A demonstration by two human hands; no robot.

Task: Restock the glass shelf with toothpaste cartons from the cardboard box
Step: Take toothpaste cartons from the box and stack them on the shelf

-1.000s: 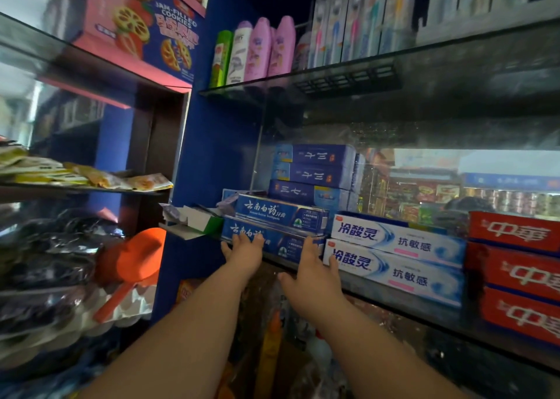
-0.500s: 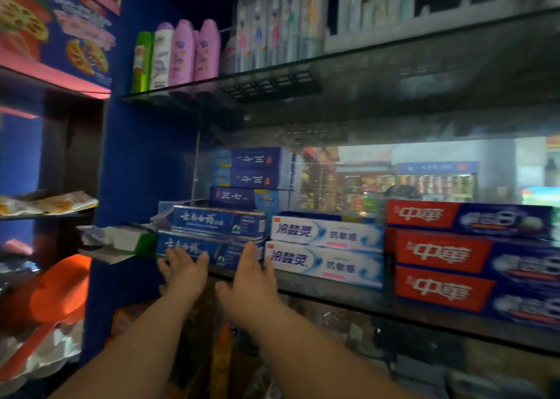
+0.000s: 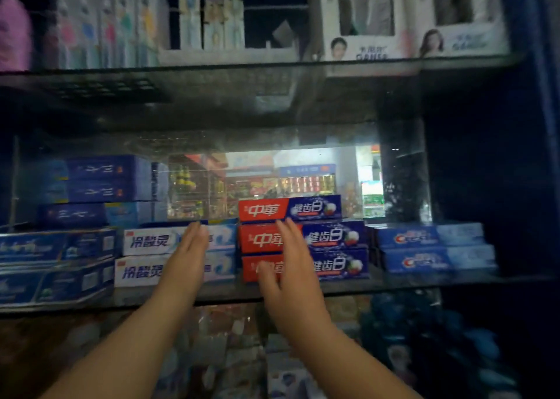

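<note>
The glass shelf (image 3: 394,285) carries rows of stacked toothpaste cartons. My left hand (image 3: 188,256) is raised with straight fingers in front of two white-and-blue cartons (image 3: 145,256). My right hand (image 3: 288,265) is flat with fingers extended in front of the stack of three red-and-blue cartons (image 3: 336,238). Whether either hand touches the cartons is unclear. Dark blue cartons (image 3: 57,265) lie at the left end, with more blue ones (image 3: 100,186) stacked behind. Two blue cartons (image 3: 433,248) lie to the right of the red stack. No cardboard box is in view.
An upper glass shelf (image 3: 242,65) holds toothbrush packs (image 3: 103,26) and white boxed goods (image 3: 394,16). A dark blue cabinet wall (image 3: 491,156) bounds the right side. Packaged goods (image 3: 424,338) fill the space below the shelf.
Both hands and my view have shifted right along the shelf, from the dark blue cartons at the left end to the white and red stacks. Both hands stay flat and hold nothing.
</note>
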